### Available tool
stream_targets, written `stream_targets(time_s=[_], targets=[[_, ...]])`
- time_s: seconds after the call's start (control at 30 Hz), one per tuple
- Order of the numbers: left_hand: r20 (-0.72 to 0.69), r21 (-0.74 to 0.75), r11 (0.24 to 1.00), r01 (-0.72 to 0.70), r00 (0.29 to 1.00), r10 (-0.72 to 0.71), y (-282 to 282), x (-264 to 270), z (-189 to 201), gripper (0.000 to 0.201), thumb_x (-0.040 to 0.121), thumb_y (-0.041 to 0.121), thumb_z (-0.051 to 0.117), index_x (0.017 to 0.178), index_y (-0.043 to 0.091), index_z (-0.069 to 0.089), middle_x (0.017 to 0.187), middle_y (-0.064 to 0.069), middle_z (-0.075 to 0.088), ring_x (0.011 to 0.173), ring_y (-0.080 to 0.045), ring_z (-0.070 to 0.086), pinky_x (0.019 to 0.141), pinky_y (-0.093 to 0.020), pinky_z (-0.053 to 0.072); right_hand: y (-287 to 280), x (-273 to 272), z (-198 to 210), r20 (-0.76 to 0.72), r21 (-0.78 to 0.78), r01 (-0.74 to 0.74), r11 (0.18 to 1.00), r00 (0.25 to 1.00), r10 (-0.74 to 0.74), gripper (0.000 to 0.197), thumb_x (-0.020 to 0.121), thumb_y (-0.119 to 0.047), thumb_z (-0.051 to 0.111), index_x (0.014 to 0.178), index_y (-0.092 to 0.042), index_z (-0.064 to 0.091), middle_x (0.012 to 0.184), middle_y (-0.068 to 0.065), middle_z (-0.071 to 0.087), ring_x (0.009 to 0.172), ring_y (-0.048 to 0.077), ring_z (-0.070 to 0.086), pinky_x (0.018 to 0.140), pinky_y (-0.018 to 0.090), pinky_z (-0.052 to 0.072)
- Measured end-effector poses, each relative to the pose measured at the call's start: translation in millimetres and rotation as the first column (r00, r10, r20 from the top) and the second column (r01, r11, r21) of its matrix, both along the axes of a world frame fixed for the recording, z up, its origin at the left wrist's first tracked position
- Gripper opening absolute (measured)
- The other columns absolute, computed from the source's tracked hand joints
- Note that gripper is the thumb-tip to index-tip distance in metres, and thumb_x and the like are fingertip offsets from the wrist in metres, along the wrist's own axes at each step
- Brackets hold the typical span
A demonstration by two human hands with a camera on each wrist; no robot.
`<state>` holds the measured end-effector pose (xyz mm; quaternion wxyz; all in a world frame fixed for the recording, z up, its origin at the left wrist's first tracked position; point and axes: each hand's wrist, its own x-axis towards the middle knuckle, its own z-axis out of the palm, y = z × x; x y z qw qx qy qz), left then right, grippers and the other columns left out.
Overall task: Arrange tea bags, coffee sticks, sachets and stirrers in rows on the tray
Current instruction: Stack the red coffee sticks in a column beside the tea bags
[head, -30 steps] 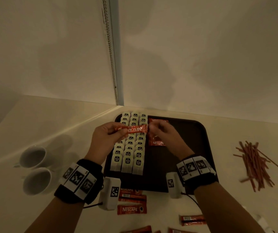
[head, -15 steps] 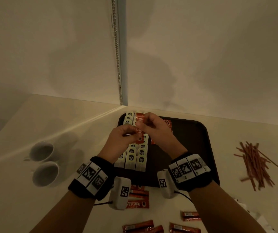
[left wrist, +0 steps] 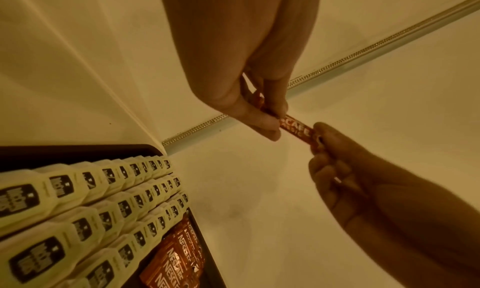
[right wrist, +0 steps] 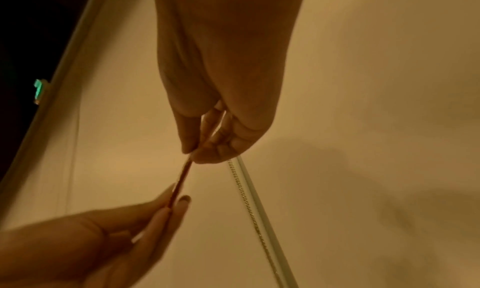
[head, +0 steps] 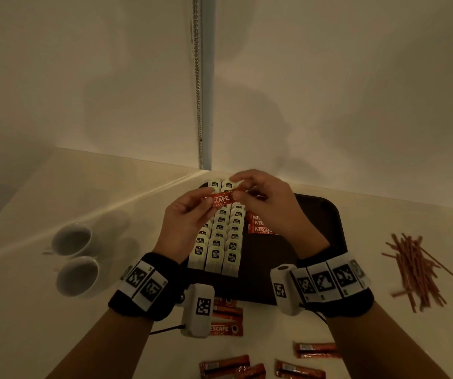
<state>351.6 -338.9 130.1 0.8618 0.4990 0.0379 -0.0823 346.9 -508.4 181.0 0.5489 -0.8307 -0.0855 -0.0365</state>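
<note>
Both hands hold one red coffee stick (head: pixel 220 199) in the air over the far end of the tea bags (head: pixel 218 243), which lie in three rows on the left of the dark tray (head: pixel 319 214). My left hand (head: pixel 208 197) pinches the stick's left end and my right hand (head: pixel 238 190) pinches its right end. In the left wrist view the left hand (left wrist: pixel 270 117) grips the coffee stick (left wrist: pixel 297 130), with the right hand (left wrist: pixel 318 137) at its other end. The right wrist view shows the coffee stick (right wrist: pixel 182 180) edge-on. A few coffee sticks (head: pixel 262 227) lie on the tray beside the tea bags.
A loose pile of stirrers (head: pixel 414 268) lies on the counter right of the tray. Two white cups (head: pixel 73 258) stand at the left. More coffee sticks (head: pixel 226 365) lie scattered on the counter in front of the tray. A wall corner rises close behind the tray.
The hands drew close together over the tea bags, hiding the stick. Now they are slightly apart again, with the stick's label showing between them.
</note>
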Motion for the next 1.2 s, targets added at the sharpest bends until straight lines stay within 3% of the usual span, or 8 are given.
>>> stream_targets(time_s=[0.1,0.2,0.47,0.7,0.83,0.97,1.07,1.2], targets=[[0.019,-0.009,0.999,0.047,0.999,-0.047,-6.4,-3.6,1.2,0.030,0.079,0.004,0.059,0.108,0.008,0.064,0.098,-0.006,0.073,0.086,-0.015,0.070,0.077,-0.019,0.055,4.0,-3.0,11.9,0.044,-0.013,0.015,1.000,0.999,-0.015,0.013,0.088,-0.007,0.062,0.099,-0.009,0.068,0.083,-0.002,0.065,0.061,0.008,0.064,0.060,0.020,0.055],[0.043,-0.013,0.999,0.047,0.998,-0.047,-8.8,-5.1,2.7,0.030,0.071,0.005,0.062,0.099,0.012,0.072,0.093,-0.005,0.074,0.083,-0.015,0.071,0.074,-0.018,0.055,2.4,-3.8,19.6,0.026,-0.017,0.012,1.000,1.000,-0.012,0.010,0.087,-0.007,0.064,0.096,-0.010,0.068,0.080,0.001,0.065,0.058,0.013,0.065,0.059,0.023,0.057],[0.095,0.058,0.997,0.046,0.994,-0.052,-6.2,-3.0,4.9,0.026,0.069,0.008,0.065,0.084,0.025,0.078,0.090,-0.001,0.075,0.083,-0.012,0.070,0.073,-0.017,0.055,-8.6,-2.0,23.5,-0.076,0.078,0.016,0.997,0.997,-0.010,0.016,0.086,-0.004,0.063,0.102,-0.007,0.066,0.083,0.012,0.065,0.059,0.011,0.068,0.058,0.016,0.053],[0.131,0.238,0.968,0.077,0.985,-0.111,-4.1,-1.2,7.1,0.028,0.069,0.017,0.071,0.096,0.023,0.074,0.096,-0.007,0.074,0.091,-0.020,0.069,0.079,-0.023,0.055,-31.0,3.7,17.6,-0.099,-0.183,-0.116,0.976,0.990,0.100,0.015,0.082,-0.009,0.069,0.089,-0.023,0.069,0.089,-0.001,0.069,0.080,0.010,0.066,0.070,0.017,0.054],[0.110,0.388,0.907,0.165,0.969,-0.223,6.6,-4.9,13.7,0.044,0.073,0.027,0.069,0.116,0.026,0.062,0.112,-0.004,0.070,0.102,-0.019,0.067,0.086,-0.030,0.054,-56.2,12.3,-9.2,-0.128,-0.180,0.018,0.983,0.991,-0.041,0.016,0.085,-0.010,0.066,0.087,-0.025,0.063,0.092,-0.003,0.066,0.086,0.012,0.063,0.073,0.021,0.053],[0.021,0.526,0.827,0.199,0.969,-0.246,42.9,-25.4,3.2,0.025,0.085,0.020,0.059,0.109,0.015,0.064,0.101,-0.004,0.071,0.090,-0.023,0.069,0.079,-0.030,0.055,-94.3,13.1,-61.3,-0.198,-0.249,0.163,0.955,0.956,-0.215,0.009,0.087,-0.011,0.062,0.092,-0.018,0.061,0.097,-0.003,0.065,0.093,0.011,0.060,0.083,0.026,0.050],[-0.068,0.615,0.768,0.178,0.983,-0.173,79.2,-48.0,-20.7,0.017,0.092,0.005,0.054,0.101,0.012,0.066,0.091,-0.002,0.072,0.082,-0.026,0.068,0.074,-0.032,0.056,-111.2,5.3,-103.2,-0.319,-0.344,0.152,0.927,0.909,-0.267,0.012,0.086,-0.011,0.061,0.095,-0.019,0.061,0.100,-0.007,0.061,0.095,0.006,0.056,0.091,0.027,0.045],[-0.221,0.632,0.758,0.162,0.975,-0.025,121.2,-77.2,-54.9,0.018,0.092,-0.002,0.052,0.097,0.006,0.066,0.089,-0.018,0.070,0.072,-0.024,0.068,0.068,-0.034,0.056,-115.5,-4.6,-142.3,-0.487,-0.343,0.081,0.936,0.837,-0.250,0.015,0.084,-0.012,0.064,0.092,-0.025,0.060,0.102,-0.013,0.055,0.096,0.003,0.051,0.094,0.030,0.043]])
